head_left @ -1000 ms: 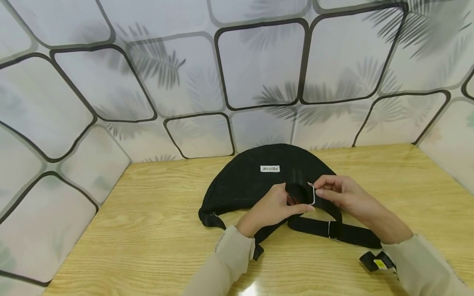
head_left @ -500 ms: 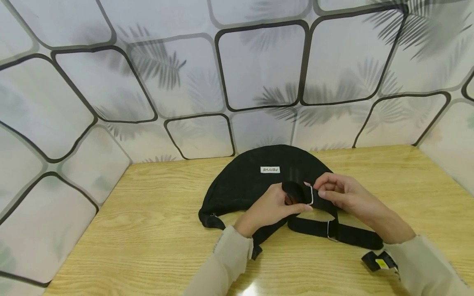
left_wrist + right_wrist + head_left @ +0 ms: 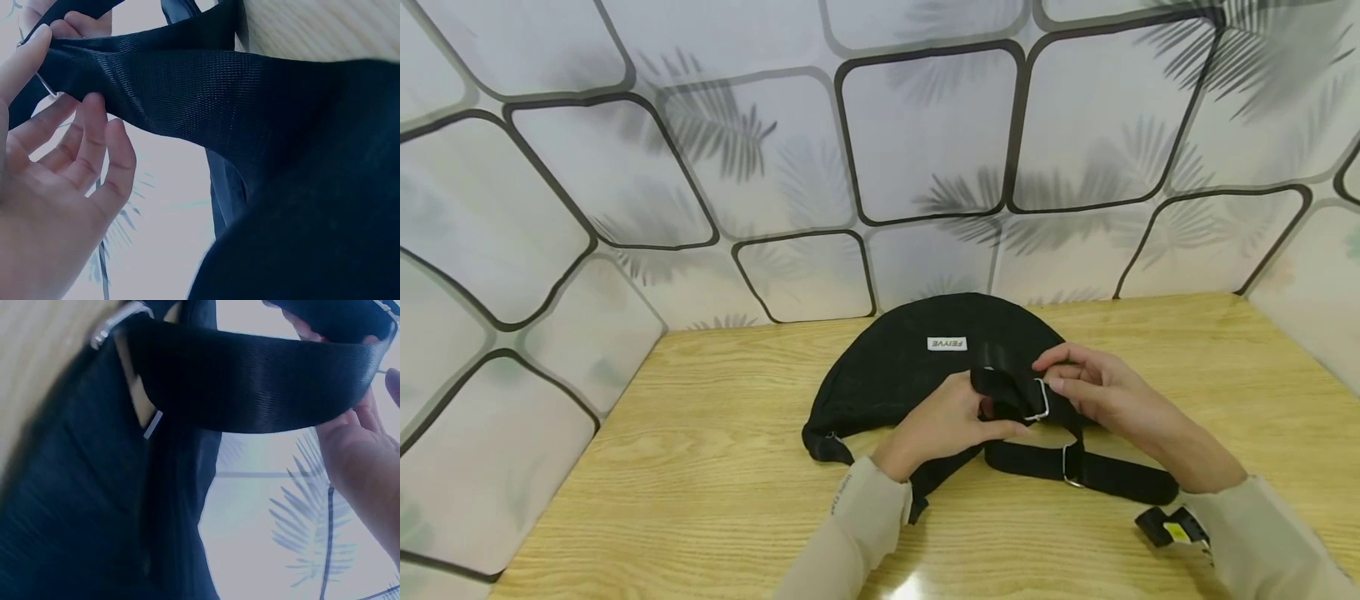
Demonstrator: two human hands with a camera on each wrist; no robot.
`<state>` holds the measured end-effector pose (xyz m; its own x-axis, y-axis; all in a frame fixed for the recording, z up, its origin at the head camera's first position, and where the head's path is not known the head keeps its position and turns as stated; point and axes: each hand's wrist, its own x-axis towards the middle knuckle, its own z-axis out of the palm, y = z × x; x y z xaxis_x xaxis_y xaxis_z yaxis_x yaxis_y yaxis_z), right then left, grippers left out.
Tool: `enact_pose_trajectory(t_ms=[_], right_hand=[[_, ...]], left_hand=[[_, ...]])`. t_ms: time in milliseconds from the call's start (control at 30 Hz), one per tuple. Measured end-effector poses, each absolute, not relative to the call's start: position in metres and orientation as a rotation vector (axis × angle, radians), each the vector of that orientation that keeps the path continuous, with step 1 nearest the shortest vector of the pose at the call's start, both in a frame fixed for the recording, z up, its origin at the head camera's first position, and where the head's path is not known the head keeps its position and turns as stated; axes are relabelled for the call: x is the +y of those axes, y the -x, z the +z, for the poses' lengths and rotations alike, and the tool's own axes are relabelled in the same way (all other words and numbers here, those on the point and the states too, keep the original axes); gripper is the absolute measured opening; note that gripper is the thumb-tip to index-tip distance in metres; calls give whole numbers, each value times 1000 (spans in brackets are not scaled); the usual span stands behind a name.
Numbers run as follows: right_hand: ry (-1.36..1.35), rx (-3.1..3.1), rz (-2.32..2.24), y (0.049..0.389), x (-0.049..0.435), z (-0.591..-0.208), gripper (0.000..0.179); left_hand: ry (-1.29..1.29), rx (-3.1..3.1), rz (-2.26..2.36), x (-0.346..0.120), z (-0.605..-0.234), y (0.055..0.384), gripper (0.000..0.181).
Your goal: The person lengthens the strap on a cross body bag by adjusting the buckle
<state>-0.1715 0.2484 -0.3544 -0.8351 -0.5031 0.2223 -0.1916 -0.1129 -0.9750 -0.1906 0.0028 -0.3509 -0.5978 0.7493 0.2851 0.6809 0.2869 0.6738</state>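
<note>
A black half-moon waist bag (image 3: 910, 367) with a white label (image 3: 947, 343) lies on the table. My left hand (image 3: 955, 421) grips its black webbing strap (image 3: 992, 379), which is bent into a loop over the bag. Beside the loop, my right hand (image 3: 1093, 383) pinches the strap right at a silver metal slider (image 3: 1043, 400). In the left wrist view the strap (image 3: 181, 94) stretches sideways from the fingers, and in the right wrist view it (image 3: 250, 381) forms a raised loop.
A second metal slider (image 3: 1066, 467) sits on the strap length lying in front of the bag. Near the right sleeve is a black buckle (image 3: 1157, 527) with a yellow patch. The wood-grain table (image 3: 700, 467) meets a patterned backdrop (image 3: 925, 125) behind and at both sides.
The right hand has shifted slightly up and away from the left. The metal slider has tilted and moved a little to the right, while the bag stays put.
</note>
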Motion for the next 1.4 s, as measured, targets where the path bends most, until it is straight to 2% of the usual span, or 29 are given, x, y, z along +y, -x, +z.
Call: enact_pose_trajectory(t_ms=[133,300,400,600,733,967,1400], right_hand=[[817,2112,-1879,169,249,-348,29],[898,2421,-1578,163,240,-338,51],[848,2544,-1453,159,235,-335,56],[775,2637,-1404,157,232,-333,53],[785,2636,-1425,157,234,-333,52],[803,2667,-1398,157,235,-332,49],[874,2752,-1257,160,242,-332,47]], left_hand=[[-1383,2443,1224,2,-350,191,34],[-1516,2444,1239,3,-351,195,27],[-1548,2481,1214,2,-352,195,29],[-1385,2485,1186,0,-350,190,41],[-1381,2439,1190,2,-349,190,46],[-1333,2471,1078,2,-352,183,42],[-1372,2549,1000,-2,-351,184,48]])
